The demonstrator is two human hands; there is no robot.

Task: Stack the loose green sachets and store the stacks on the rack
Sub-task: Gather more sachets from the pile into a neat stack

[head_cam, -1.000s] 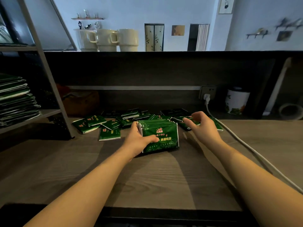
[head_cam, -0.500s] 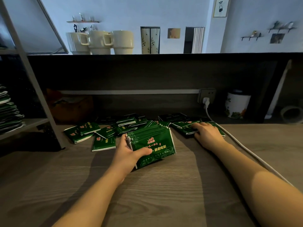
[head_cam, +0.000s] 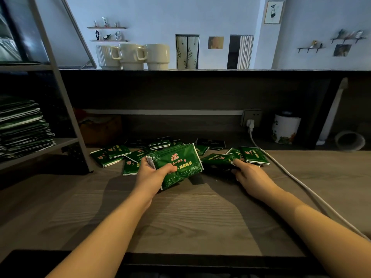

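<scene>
Your right hand (head_cam: 249, 176) has drawn one sachet (head_cam: 217, 159) from the 2 o'clock pile, pinching it (left hand (head_cam: 153, 174) grips the stack (head_cam: 180, 164)), ready to add.

The scene is dim and bluish: the pale wall (head_cam: 200, 15) at the top is the brightest area, while the wooden desk (head_cam: 190, 217) lies in soft shadow beneath both forearms. Wide-angle distortion bends the rack (head_cam: 66, 109) at the left edge, and fine detail is slightly soft throughout.
</scene>
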